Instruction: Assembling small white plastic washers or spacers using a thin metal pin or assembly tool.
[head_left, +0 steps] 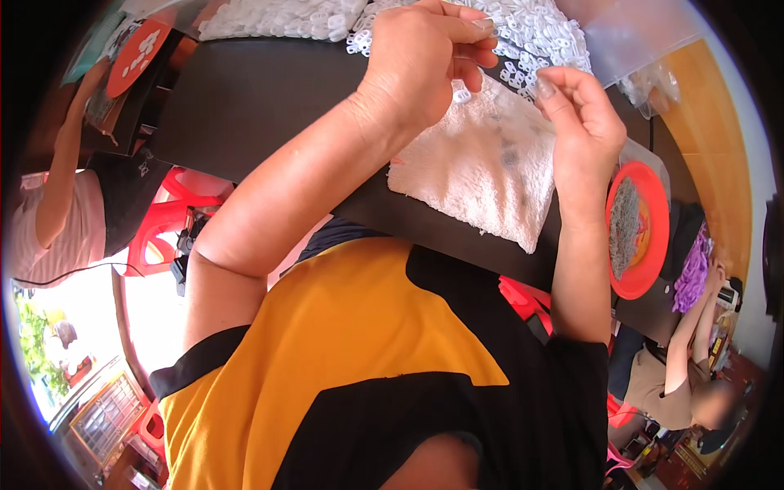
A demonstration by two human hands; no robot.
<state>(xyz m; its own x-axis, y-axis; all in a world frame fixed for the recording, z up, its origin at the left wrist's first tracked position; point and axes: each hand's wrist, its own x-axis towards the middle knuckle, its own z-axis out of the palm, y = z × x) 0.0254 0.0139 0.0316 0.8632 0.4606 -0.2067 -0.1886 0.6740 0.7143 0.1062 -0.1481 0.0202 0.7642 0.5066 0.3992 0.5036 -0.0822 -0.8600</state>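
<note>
My left hand (429, 61) is raised over the far part of the table, thumb and forefinger pinched together; whatever is between them is too small to make out. To its right, my right hand (584, 110) is also closed, with thumb and forefinger tips together and the other fingers curled. Below the hands a pale, rough towel (482, 163) lies on the dark table. One small white plastic piece (462, 95) shows just under my left hand's fingers, at the towel's edge. Beyond the hands is a spread heap of similar white plastic pieces (543, 33).
More white pieces (282, 20) lie piled at the far left of the dark table (245, 106). A red basin (663, 237) with a grey wiry mass stands right of my right forearm. One person (57, 212) is at left near a red tray (135, 61); another (670, 380) works at right.
</note>
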